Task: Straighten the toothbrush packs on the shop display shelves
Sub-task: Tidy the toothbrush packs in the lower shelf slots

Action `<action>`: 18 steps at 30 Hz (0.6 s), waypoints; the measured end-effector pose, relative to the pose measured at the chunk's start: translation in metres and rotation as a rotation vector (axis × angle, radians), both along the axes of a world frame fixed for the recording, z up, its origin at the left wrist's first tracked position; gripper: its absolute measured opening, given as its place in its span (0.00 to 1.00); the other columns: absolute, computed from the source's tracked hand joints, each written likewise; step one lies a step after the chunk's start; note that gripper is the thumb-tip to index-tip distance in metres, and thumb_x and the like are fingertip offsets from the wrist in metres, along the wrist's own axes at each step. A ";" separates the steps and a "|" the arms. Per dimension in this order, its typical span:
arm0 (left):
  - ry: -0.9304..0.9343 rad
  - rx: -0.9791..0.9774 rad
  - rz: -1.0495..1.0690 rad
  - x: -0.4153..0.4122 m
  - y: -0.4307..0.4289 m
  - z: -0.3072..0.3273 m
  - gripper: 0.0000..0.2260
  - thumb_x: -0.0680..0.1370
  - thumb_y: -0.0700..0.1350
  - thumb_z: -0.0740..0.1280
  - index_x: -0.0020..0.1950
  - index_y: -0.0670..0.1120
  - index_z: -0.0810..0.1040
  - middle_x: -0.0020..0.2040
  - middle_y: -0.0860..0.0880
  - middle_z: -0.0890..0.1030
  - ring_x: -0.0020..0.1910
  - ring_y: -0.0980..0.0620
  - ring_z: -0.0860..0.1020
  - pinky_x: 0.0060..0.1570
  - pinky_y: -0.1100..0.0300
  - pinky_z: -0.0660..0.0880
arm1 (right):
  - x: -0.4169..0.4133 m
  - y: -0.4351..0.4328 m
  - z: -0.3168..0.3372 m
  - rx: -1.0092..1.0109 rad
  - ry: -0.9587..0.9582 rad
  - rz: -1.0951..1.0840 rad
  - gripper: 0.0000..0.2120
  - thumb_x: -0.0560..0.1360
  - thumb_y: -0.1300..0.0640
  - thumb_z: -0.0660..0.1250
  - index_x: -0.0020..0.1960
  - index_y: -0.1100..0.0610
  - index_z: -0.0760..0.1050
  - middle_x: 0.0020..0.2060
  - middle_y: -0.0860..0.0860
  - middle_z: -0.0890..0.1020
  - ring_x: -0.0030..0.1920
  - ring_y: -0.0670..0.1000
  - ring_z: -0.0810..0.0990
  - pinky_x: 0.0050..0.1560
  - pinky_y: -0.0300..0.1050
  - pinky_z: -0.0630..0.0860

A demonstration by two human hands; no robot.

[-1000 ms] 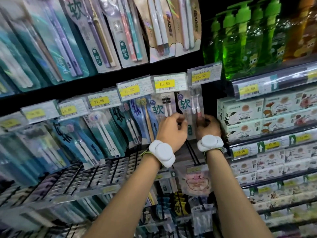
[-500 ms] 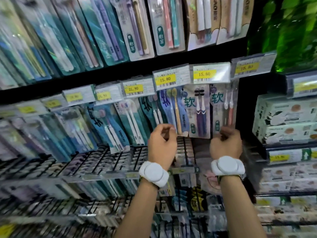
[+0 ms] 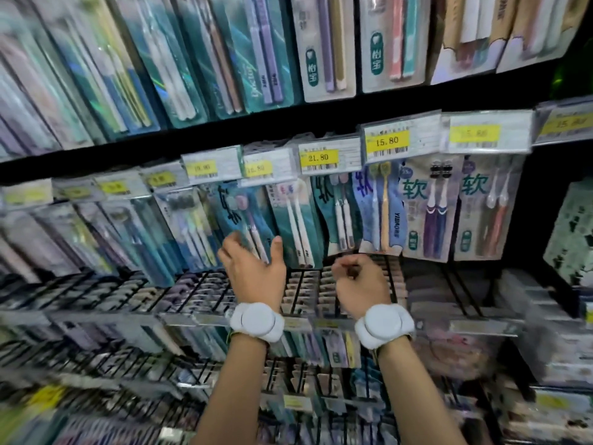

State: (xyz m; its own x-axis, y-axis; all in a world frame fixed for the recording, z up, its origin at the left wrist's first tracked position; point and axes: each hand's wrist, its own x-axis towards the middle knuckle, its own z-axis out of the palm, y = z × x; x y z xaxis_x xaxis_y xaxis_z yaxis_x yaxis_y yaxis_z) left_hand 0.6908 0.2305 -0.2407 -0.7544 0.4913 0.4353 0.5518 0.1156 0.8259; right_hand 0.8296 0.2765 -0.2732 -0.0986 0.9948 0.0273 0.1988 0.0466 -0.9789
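Toothbrush packs hang in a row from hooks under yellow price tags (image 3: 387, 142). My left hand (image 3: 253, 268) is open, fingers spread, right in front of the lower edge of a teal pack with pink-headed brushes (image 3: 247, 216) and a teal pack with white brushes (image 3: 296, 226). My right hand (image 3: 361, 285) is curled into a loose fist below the blue pack with a yellow brush (image 3: 382, 213), holding nothing. To the right hang a grey pack with purple brushes (image 3: 431, 213) and a grey pack with red-brown brushes (image 3: 489, 213), both straight. Each wrist wears a white band.
An upper row of toothbrush packs (image 3: 324, 49) hangs above a black shelf strip. Black wire hooks (image 3: 199, 290) with more packs jut out below my hands. Boxed goods (image 3: 574, 232) stand at the far right. The picture is blurred at the left and bottom.
Both hands have let go of the grey packs at the right and moved left along the row. The left hand opened; the view shifted left and closer.
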 end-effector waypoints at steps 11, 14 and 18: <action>-0.027 -0.026 -0.078 -0.024 0.007 0.018 0.39 0.77 0.49 0.73 0.79 0.41 0.53 0.79 0.39 0.58 0.76 0.40 0.62 0.68 0.50 0.66 | -0.054 -0.014 -0.003 0.014 -0.099 0.059 0.06 0.78 0.55 0.67 0.54 0.55 0.77 0.42 0.48 0.80 0.44 0.51 0.78 0.39 0.38 0.70; -0.036 -0.004 -0.092 -0.032 0.005 0.015 0.38 0.76 0.49 0.73 0.79 0.44 0.55 0.78 0.42 0.61 0.74 0.41 0.65 0.65 0.54 0.66 | -0.058 -0.014 -0.006 0.008 -0.107 0.055 0.07 0.77 0.54 0.68 0.54 0.54 0.77 0.42 0.48 0.80 0.45 0.51 0.78 0.47 0.40 0.71; -0.038 0.058 -0.100 -0.037 -0.003 0.011 0.37 0.75 0.52 0.74 0.77 0.49 0.57 0.74 0.46 0.66 0.72 0.44 0.68 0.61 0.58 0.64 | -0.060 -0.013 -0.009 0.006 -0.069 0.059 0.06 0.77 0.54 0.68 0.53 0.54 0.76 0.40 0.46 0.80 0.44 0.52 0.79 0.46 0.40 0.72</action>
State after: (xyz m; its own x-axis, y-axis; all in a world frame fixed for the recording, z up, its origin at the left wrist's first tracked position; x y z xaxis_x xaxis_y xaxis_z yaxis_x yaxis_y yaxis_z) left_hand 0.6535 0.2276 -0.2299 -0.7193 0.5398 0.4373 0.5264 0.0127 0.8501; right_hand 0.7696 0.2638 -0.2820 -0.1592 0.9870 0.0241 0.2625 0.0658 -0.9627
